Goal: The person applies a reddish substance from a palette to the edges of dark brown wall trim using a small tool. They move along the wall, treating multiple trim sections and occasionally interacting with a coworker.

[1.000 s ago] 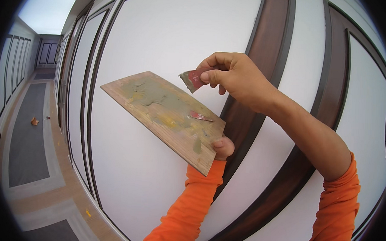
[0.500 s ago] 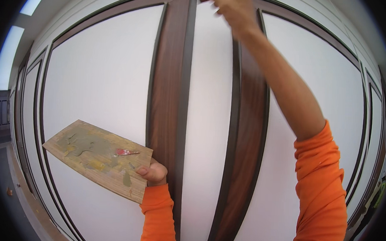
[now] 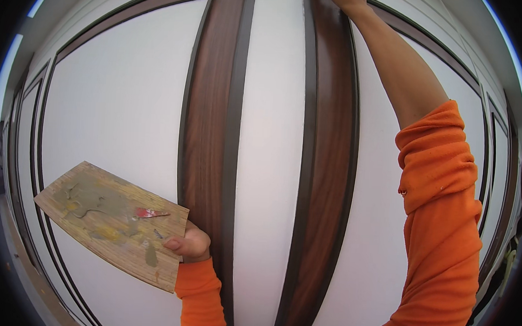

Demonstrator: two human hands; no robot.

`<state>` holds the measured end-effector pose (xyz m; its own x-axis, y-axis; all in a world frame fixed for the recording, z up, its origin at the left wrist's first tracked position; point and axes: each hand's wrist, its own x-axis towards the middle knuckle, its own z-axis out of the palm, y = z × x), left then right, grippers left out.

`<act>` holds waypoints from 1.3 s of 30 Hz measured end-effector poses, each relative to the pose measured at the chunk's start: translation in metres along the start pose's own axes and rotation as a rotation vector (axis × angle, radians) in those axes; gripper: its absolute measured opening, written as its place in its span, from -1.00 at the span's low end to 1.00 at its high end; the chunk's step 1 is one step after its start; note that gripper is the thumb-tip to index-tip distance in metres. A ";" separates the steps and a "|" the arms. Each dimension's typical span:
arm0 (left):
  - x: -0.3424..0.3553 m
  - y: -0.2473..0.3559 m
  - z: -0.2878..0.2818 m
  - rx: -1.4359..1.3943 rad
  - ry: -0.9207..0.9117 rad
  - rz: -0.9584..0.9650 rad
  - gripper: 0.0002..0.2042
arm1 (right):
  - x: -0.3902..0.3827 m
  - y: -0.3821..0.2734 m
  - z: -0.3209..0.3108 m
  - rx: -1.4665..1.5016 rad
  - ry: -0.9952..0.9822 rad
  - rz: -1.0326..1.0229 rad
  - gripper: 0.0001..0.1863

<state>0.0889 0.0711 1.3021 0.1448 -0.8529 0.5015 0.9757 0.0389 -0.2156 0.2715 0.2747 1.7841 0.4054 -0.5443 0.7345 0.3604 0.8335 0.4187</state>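
My left hand (image 3: pixel 190 241) grips a wooden board (image 3: pixel 97 237) by its right end, thumb on top, low on the left. Greyish-green paste (image 3: pixel 96 196), yellow smears and a small red-and-silver piece (image 3: pixel 148 213) lie on the board. My right hand (image 3: pixel 349 1) is raised to the top edge, by the upper part of a dark wood strip (image 3: pixel 329 137); its fingers and anything in them are out of view. Both forearms have orange sleeves.
A white panelled wall (image 3: pixel 118 98) with dark mouldings faces me, with two vertical wood strips either side of a narrow white band (image 3: pixel 267 151). More panels curve away at both sides; dim floor and corridor show at the far left rim.
My view has swung from the corridor to face the wall. My right hand, holding a red scraper a second ago, has risen to the top edge. The board sits lower and further left.
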 end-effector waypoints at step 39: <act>-0.007 0.007 -0.005 0.063 -0.022 -0.039 -0.16 | 0.030 -0.002 -0.023 0.064 -0.102 -0.016 -0.79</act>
<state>0.0937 0.0746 1.2935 0.1089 -0.8429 0.5269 0.9890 0.0385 -0.1429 0.3018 0.2550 1.7931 0.3116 -0.5475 0.7766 0.3104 0.8311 0.4614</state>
